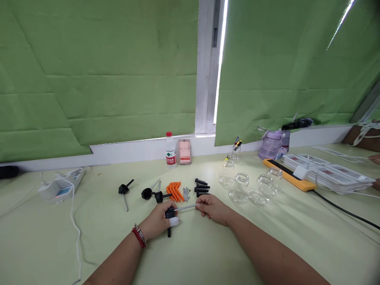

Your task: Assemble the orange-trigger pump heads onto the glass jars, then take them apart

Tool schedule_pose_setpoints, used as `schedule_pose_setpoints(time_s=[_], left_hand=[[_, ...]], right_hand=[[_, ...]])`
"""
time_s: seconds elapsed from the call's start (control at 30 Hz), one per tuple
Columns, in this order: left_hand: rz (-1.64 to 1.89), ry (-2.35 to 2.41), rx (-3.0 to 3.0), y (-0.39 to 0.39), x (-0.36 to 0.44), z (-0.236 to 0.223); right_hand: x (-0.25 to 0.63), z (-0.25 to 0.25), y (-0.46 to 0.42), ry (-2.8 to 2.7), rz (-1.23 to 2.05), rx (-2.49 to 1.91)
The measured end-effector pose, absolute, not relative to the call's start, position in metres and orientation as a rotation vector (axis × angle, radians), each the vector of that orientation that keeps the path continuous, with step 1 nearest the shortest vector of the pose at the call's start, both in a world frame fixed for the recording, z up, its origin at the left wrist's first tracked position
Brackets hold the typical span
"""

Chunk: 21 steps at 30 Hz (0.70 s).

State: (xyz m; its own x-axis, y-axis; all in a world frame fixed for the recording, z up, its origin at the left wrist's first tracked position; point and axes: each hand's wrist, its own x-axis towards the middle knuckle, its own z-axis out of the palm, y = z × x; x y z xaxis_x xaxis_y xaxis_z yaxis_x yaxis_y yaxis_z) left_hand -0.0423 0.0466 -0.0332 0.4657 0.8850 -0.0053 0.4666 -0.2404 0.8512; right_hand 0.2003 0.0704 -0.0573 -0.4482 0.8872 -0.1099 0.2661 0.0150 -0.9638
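Note:
My left hand [158, 219], with a white wrap on one finger, is closed around a black round cap with a side handle [169, 231]. A thin metal rod [184, 208] runs from this cap to the right. My right hand [212, 208] pinches the rod's far end; whether a small part is between those fingertips is hidden. Beyond my hands lie orange bent pieces [175, 191], short metal pins [186, 194] and black ribbed pieces [202, 187]. Similar black caps with rods [147, 193] lie left of the orange pieces, and another one [123, 189] lies farther left.
Several clear glass jars [242, 179] stand right of centre, with screwdrivers [236, 145] in one at the back. A water bottle [171, 152], purple jug [271, 144], orange power strip [289, 174] and stacked white panels [329, 174] line the back and right. A white power strip [62, 186] trails its cable at left.

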Motion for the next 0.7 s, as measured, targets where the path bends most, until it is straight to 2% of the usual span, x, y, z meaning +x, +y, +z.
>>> schedule_pose_setpoints(time_s=[0.7], left_hand=[[0.629,1.136,1.905,0.0463,-0.0424,-0.0324]], right_hand=[[0.2010,-0.0599,0.0719,-1.773,1.434,-1.175]])
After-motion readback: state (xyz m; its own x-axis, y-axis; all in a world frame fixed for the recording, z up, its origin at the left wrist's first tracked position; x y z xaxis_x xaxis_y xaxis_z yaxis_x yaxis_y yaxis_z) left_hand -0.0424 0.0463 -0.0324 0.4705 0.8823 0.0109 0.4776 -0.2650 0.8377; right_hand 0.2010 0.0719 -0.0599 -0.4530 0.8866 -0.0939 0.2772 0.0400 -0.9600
